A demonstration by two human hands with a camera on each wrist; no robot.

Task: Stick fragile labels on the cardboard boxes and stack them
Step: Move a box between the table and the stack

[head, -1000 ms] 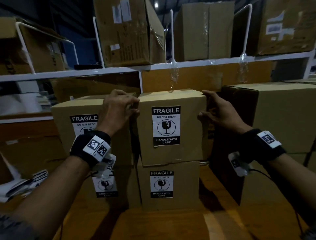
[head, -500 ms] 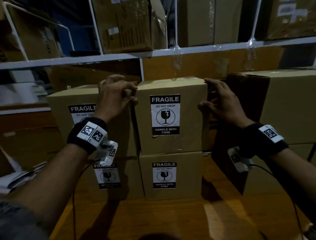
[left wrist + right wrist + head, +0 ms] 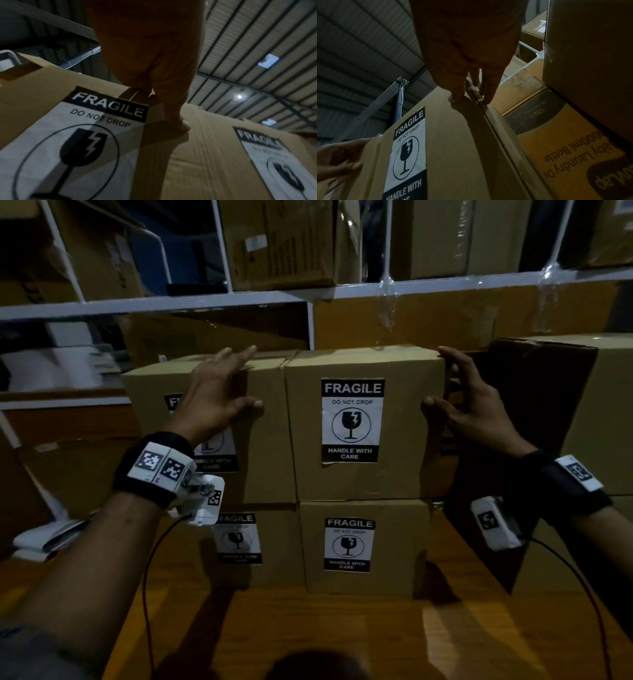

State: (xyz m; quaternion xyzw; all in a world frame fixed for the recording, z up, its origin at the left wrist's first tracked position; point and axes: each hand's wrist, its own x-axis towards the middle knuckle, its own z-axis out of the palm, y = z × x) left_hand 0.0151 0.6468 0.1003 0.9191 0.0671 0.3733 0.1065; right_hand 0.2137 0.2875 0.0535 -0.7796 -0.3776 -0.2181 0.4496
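Both hands, left (image 3: 219, 392) and right (image 3: 469, 402), rest open-fingered against the top brown fragile-labelled cardboard box (image 3: 404, 422) near the orange counter's (image 3: 325, 628) far edge.

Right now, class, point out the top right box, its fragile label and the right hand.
top right box (image 3: 404, 474), head view, bare front face.
fragile label (image 3: 351, 421), head view, glass symbol.
right hand (image 3: 476, 412), head view, back of hand.

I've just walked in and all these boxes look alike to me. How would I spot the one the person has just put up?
Find the white shelf rail; below it stand four labelled boxes in two stacks. It is the upper right box, flanked by the left hand and right hand. Alone among them, its FRAGILE label shows whole and brightly lit.
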